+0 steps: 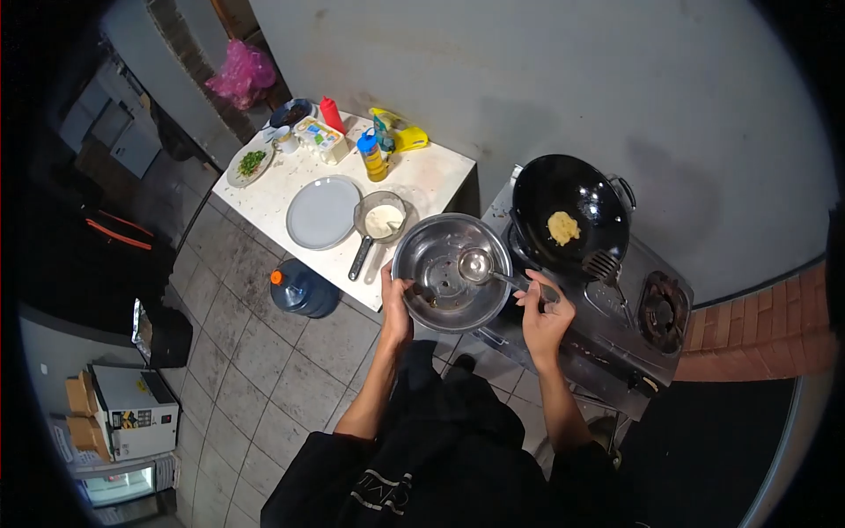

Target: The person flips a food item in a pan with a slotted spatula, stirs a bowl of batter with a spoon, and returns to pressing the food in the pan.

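My left hand (398, 310) grips the left rim of a steel mixing bowl (431, 312), held tilted in front of my body. A little liquid residue shows at the bottom of the bowl. In my right hand (547, 319) is the handle of a metal ladle (475, 264), whose round cup lies inside the bowl. Beyond the bowl, a black wok (537, 189) on the stove contains a yellow clump of what looks like egg (563, 228). A slotted spatula (602, 267) leans in the wok's near right edge.
On the white table (431, 180) are a grey plate (323, 211), a small pan with creamy liquid (384, 220), an oil bottle (373, 158), a red squeeze bottle (332, 115) and a plate of chopped greens (251, 164). A bare burner (662, 308) is at right; a water jug (304, 289) stands on the floor.
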Demonstrator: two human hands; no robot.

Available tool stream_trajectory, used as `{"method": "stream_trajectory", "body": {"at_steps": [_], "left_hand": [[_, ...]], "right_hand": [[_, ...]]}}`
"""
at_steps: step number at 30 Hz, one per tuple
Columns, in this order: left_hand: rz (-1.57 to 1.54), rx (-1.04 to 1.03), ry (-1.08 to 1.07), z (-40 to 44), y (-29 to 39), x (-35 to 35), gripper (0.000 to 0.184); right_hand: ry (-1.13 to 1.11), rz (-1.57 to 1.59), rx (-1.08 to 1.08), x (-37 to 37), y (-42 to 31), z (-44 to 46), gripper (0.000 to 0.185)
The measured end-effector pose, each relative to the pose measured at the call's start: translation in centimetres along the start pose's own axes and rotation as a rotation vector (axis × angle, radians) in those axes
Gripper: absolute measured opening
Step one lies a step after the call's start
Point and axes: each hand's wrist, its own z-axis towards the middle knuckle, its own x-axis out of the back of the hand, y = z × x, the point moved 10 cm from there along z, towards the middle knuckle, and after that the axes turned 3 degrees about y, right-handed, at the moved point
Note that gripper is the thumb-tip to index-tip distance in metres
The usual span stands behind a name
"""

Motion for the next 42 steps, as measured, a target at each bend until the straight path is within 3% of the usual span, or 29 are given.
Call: {"method": "stream_trajectory", "body": {"at_steps": [5,12,15,22,28,31,37,40,42], "left_hand": [[0.041,-0.002,0.065,1.1,0.5,2.6,0.057],[0.117,0.047,0.089,5.2,1.3,5.1,0.049],[0.036,0.033,0.091,7.7,2.2,5.4,0.055],[-0.003,0.058,0.067,13.2,4.5,4.9,0.052],[0.230,0.062,-0.072,18.4,4.5,4.5,0.050],[0.421,0.065,-0.079,20.8,4.6,3.3,0.050],[0.628,0.092,-0.245,29.7,-2.9,1.3,0.051],[0.802,0.106,-0.209,34.0,-6.4,0.1,0.052],[0.796,0.219,-0.222,36.3,-8.6,-0.8,0.053]], "right_hand": [[-0.020,0.234,-0.163,-3.3,2.5,1.2,0.013],[-0.205,0.156,-0.180,-8.9,2.0,2.8,0.019],[-0.234,0.093,-0.155,-11.2,2.1,3.1,0.021],[-0.108,0.011,-0.205,-15.0,3.1,4.2,0.020],[0.047,-0.031,-0.247,-16.5,6.5,5.7,0.016],[0.106,0.108,-0.322,-17.6,9.3,5.7,0.019],[0.194,0.185,-0.501,-19.5,15.1,8.0,0.029],[0.276,0.265,-0.598,-20.6,18.9,9.5,0.031],[0.267,0.277,-0.618,-21.6,21.2,10.7,0.036]]}}
